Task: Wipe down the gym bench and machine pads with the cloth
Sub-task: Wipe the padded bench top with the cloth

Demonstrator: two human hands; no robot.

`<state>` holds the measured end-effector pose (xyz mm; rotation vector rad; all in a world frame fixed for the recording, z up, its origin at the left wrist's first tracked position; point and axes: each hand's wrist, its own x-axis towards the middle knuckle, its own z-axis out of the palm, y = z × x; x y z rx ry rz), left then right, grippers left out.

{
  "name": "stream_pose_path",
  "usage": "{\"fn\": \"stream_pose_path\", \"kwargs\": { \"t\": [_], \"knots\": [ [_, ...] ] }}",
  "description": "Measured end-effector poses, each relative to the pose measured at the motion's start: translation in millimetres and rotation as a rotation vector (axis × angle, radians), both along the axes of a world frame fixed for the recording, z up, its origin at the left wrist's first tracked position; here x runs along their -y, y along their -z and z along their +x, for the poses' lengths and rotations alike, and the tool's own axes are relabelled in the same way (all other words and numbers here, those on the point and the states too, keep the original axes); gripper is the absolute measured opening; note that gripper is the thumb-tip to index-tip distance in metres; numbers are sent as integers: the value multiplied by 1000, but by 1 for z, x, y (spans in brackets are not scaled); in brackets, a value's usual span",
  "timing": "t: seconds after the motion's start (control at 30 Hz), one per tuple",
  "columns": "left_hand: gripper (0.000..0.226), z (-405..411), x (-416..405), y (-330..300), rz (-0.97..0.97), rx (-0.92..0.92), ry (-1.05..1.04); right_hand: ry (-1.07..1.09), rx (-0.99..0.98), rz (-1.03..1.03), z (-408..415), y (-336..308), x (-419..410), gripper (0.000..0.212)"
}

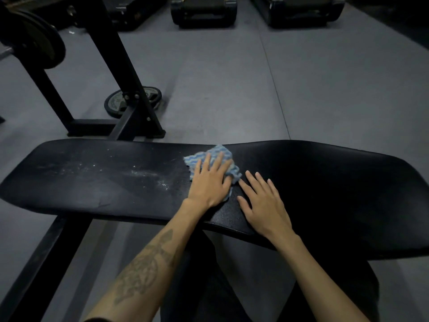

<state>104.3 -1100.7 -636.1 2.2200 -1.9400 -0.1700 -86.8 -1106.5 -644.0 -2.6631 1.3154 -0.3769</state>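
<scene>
Forearms: both reach up from the bottom edge toward the bench pad point(97, 189); the left one carries a dark tattoo.
Right hand point(264, 203): fingers straight and spread, palm flat on the bare pad, gripping nothing (it looks like a brace).
Left hand point(210, 180): fingers straight, pressing flat on the cloth point(219, 153), not curled round it.
Cloth: blue and white wavy weave, bunched near the middle of the pad, showing beyond and to the right of the left fingers; its near corner lies just beside the right fingertips.
Bench pad: black, its long axis runs left to right across the view.
Key relation: the whitish dust specks point(148, 175) lie to the left of the cloth, along that long axis; the left hand is the nearer one, so the coming stroke probably sweeps leftward. The stretch to the right looks darker and free of specks.
Frame point(130, 73): black uprights beyond the pad.
Weight plate point(115, 102): flat on the grey floor point(255, 89) behind the frame; its raised lettering is too blurred to read.
Far machines point(204, 12): dark bases, no legible brand.
</scene>
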Motion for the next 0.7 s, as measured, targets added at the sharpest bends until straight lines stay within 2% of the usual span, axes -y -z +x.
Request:
{"fn": "stream_pose_path", "kwargs": {
  "t": [0.07, 0.13, 0.27, 0.37, 0.4, 0.57, 0.63, 0.7],
  "knots": [
    [71, 5, -6, 0, -18, -8, 176, -6, -3, -2, 0, -1, 0, 61],
    [69, 14, -4, 1, -27, -13, 238, -6, 1, -4, -1, 0, 0, 61],
    [56, 15, 22, 3, -30, -5, 28, 2, 10, -8, 0, 0, 0, 62],
    [57, -1, 38, 1, 5, -19, -130, 5, 10, -9, 1, 0, 0, 63],
    [58, -3, 39, 0, 22, -10, -103, 5, 12, -13, 1, 0, 0, 62],
    [71, 16, 19, 0, 7, 67, 296, -4, 10, -27, -1, 1, 0, 61],
    [70, 21, 25, 0, 6, 33, 266, -4, 8, -29, 0, 1, 0, 61],
    [62, 17, 38, -1, 3, 9, 118, -1, 10, -35, 0, 2, 0, 61]
  ]
}}
